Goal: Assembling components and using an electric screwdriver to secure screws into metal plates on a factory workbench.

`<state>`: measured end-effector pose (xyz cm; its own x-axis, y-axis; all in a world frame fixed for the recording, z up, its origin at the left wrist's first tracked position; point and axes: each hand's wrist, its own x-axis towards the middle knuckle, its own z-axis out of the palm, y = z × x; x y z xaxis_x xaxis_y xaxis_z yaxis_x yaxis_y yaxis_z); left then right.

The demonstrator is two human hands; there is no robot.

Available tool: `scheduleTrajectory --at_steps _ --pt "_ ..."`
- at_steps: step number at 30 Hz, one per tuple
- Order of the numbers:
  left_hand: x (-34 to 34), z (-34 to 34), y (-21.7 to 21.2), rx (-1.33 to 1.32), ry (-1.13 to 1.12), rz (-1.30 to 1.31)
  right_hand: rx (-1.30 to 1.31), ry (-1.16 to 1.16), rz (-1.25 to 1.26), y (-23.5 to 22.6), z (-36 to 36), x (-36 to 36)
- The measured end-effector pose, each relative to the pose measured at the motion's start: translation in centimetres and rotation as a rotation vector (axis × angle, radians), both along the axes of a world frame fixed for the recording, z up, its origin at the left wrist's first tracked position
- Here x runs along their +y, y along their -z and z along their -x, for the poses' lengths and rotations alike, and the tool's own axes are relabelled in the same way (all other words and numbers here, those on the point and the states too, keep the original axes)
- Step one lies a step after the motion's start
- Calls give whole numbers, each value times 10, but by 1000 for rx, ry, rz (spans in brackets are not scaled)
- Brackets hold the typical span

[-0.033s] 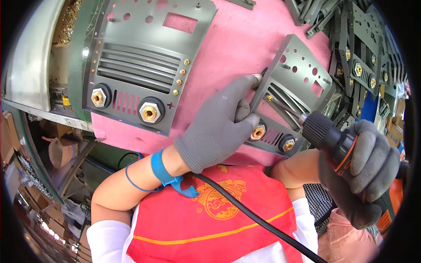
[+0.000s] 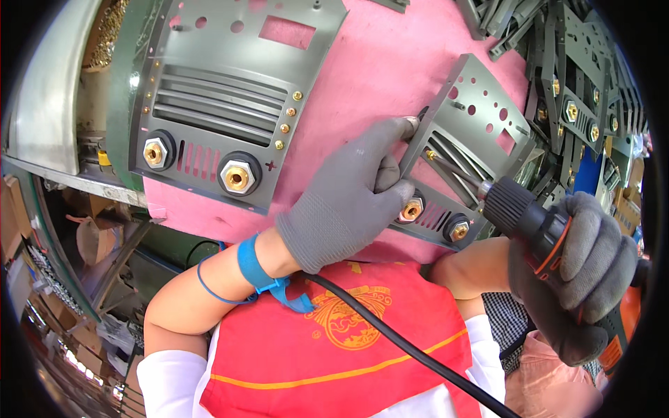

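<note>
The left hand [image 2: 345, 188] pinched a metal panel [image 2: 475, 139] from its left; right of that panel, the right hand [image 2: 592, 261] gripped a drill [image 2: 517, 207].

Remotely I'm seeing a plus sign [image 2: 270, 166] showing as a cut-out in the L panel [image 2: 202, 56], beside its R-hand connector [image 2: 237, 177]. The red apron [image 2: 279, 348] is carrying a yellow emblem [image 2: 348, 317] w/ tiny lettering I'm not managing to read; the orange label [image 2: 613, 350] on the pwr tool [image 2: 516, 205] is looking illegible too.
</note>
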<state>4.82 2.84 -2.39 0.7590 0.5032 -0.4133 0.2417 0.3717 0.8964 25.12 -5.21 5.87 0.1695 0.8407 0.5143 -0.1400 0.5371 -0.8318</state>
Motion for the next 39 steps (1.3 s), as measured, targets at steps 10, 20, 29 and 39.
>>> scheduleTrajectory --at_steps 10,20,29,39 --pt "-11 -5 -6 112 -60 -141 93 92 221 -14 5 -17" --pt "-26 1 -2 123 -216 -292 89 56 351 -8 25 -3" --pt "-24 6 -4 138 -242 -58 68 103 440 -11 41 5" --pt "-22 5 -3 156 -221 -22 -148 -66 218 -7 38 29"
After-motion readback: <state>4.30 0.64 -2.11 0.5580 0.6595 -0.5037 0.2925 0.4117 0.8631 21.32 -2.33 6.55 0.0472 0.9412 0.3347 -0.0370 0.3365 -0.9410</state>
